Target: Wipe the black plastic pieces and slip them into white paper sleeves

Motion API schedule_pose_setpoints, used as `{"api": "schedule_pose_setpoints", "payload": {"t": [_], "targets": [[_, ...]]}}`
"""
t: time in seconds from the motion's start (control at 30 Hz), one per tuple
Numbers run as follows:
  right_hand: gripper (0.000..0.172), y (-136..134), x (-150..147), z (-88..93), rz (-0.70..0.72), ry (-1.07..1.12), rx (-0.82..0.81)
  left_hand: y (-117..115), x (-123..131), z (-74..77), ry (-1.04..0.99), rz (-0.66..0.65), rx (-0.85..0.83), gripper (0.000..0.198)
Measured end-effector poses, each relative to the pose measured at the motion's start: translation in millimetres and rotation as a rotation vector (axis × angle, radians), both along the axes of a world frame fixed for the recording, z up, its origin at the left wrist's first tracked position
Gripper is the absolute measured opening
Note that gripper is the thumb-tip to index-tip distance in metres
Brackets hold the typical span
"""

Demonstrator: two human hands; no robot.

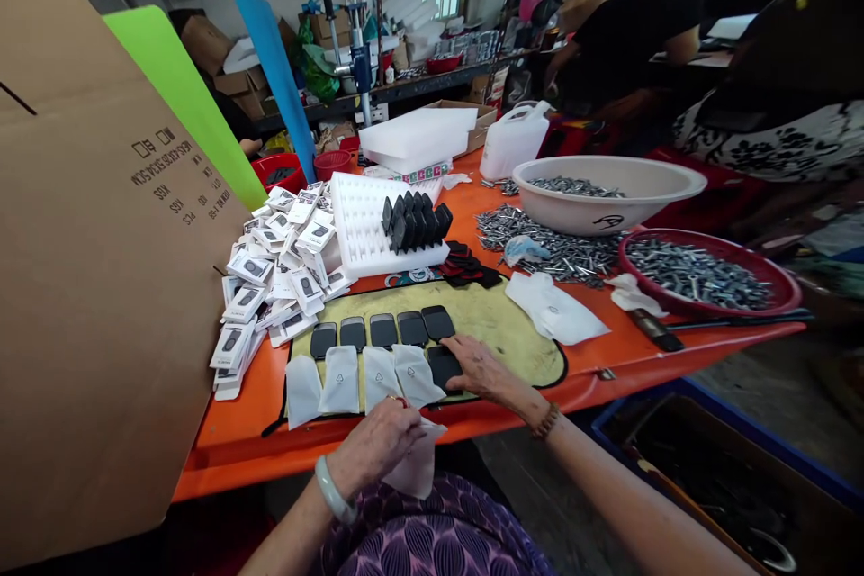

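My left hand (383,439) pinches a small white translucent bag (415,465) over my lap, at the table's front edge. My right hand (482,369) has its fingers and thumb on the edges of a flat black square piece (443,366) lying on the yellow mat (519,333). Several similar black pieces (382,331) lie in a row behind it. Left of the gripped piece, several white bags (339,381) with a printed recycling mark lie side by side along the mat's front; their contents are hidden.
A heap of small white boxes (297,252) stands by a large carton (101,270). Behind the mat, a white foam tray (364,225) holds black pieces. At right are loose metal parts (540,243), a white basin (607,166) and a red basin (789,292). Other people sit beyond.
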State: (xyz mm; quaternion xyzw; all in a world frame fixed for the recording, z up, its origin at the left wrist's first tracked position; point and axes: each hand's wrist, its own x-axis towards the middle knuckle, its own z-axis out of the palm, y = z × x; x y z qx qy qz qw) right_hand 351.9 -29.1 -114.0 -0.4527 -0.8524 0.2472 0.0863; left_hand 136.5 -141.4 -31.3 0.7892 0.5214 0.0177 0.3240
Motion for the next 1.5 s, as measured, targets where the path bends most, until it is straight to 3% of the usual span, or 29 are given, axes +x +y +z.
{"api": "schedule_pose_setpoints", "payload": {"t": [0.13,0.27,0.37,0.5,0.67,0.87,1.03,1.13,1.3,1.5], "targets": [[0.062,7,-4,7.0,-0.026,-0.011,-0.111,4,-5,-10.4,-0.062,0.070,0.004,0.021],[0.036,8,3,3.3,-0.035,0.199,-0.150,7,-11,-18.3,-0.206,0.185,-0.022,0.018],[0.019,4,11,5.9,-0.138,0.392,-0.228,8,-12,-20.8,-0.313,0.223,-0.040,0.016],[0.027,-13,5,26.2,-0.353,0.745,-0.365,9,-8,-21.1,-0.386,0.264,-0.057,0.013],[0.038,-45,-28,43.4,-0.457,1.028,-0.456,11,-4,-16.9,-0.475,0.380,-0.027,0.009],[0.033,-58,-33,37.5,-0.360,1.033,-0.551,8,-8,-16.7,-0.636,0.534,-0.046,0.016],[0.017,-54,-26,63.4,-0.066,0.794,-0.479,1,-2,-17.4,-0.719,0.566,-0.147,0.021],[0.017,-53,-24,75.9,0.013,0.729,-0.435,-3,5,-15.4,-0.806,0.620,-0.146,0.023],[0.038,-67,-25,70.9,-0.194,0.905,-0.346,-5,11,-15.9,-1.046,0.766,-0.085,0.031],[0.017,-91,-31,65.9,-0.263,0.932,-0.221,-2,12,-17.3,-1.046,0.908,0.043,0.030]]}}
